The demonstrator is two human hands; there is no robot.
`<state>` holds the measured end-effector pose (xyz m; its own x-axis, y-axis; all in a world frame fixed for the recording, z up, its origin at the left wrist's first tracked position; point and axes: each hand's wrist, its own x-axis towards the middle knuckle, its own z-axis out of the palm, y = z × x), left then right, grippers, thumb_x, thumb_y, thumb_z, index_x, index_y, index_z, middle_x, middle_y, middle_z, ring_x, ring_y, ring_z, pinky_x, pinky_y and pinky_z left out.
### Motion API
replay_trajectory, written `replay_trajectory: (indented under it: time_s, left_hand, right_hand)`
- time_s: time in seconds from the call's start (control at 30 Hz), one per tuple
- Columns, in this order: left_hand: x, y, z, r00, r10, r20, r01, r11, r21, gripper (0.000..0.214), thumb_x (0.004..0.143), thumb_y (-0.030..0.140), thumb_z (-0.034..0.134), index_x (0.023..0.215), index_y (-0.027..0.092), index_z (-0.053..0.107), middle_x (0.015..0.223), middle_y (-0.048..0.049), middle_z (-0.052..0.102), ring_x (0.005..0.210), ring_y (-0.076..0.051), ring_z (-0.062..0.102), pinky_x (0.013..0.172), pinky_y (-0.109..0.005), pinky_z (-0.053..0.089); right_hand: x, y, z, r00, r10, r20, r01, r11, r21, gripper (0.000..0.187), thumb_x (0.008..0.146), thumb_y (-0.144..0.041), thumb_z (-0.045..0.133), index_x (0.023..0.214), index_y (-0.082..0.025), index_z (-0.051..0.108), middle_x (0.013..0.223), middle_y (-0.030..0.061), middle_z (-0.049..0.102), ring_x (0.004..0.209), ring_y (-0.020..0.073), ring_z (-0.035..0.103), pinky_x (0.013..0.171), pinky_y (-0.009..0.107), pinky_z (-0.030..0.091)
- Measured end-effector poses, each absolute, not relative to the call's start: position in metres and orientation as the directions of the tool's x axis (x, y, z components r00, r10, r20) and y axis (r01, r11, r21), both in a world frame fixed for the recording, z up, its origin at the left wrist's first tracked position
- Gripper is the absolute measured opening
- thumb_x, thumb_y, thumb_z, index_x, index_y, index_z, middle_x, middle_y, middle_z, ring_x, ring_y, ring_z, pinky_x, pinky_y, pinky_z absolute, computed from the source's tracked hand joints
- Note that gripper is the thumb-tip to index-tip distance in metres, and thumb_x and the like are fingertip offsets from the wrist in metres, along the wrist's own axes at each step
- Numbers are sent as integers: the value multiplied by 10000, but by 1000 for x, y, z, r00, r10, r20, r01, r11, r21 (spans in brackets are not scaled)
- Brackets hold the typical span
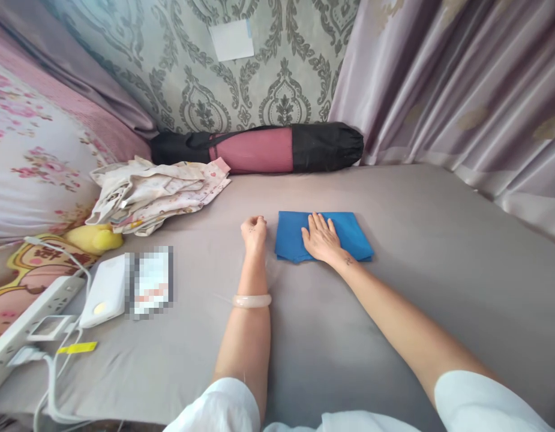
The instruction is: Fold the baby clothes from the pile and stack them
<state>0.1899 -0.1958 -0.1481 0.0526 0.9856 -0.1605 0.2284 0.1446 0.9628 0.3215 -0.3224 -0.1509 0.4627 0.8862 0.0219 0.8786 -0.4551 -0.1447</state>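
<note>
A folded blue cloth [290, 237] lies flat on the grey bed sheet, its edges roughly squared into a rectangle. My right hand [322, 239] rests palm down on top of it, fingers stretched out and slightly spread. Just left of the cloth, apart from it, my left hand [254, 233] is curled into a fist near the sheet. Whatever the left fingers may hold is hidden from view. A pale bangle [252, 301] circles my left forearm.
A pile of folded light clothes [158, 192] lies to the left. Along the wall is a rolled mat in a pink and black bag [259, 150]. A white power bank [106, 291], a blurred-out object [152, 282] and a power strip [32, 324] with cables occupy the left side.
</note>
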Motion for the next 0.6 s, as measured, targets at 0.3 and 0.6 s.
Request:
replay_trajectory:
  time_s: [0.3,0.6]
  left_hand:
    - [186,-202,-130,-4,968,-251,14,251,968,188,815,240,538,879,118,665,857,-109,709,660,-133,629,586,-236,469]
    - [188,-200,-135,-31,971,-236,-41,235,971,154,797,227,530,816,123,643,783,-70,683,660,-132,623,685,-274,503]
  right_hand:
    - [314,-319,-136,472,881,-28,870,-471,-147,636,999,-333,205,1531,11,259,1612,176,218,1498,284,165,1215,483,105]
    - [281,-281,-132,335,941,47,921,-316,-229,615,1013,-377,212,1552,-85,267,1631,129,188,1506,269,136,1213,488,115]
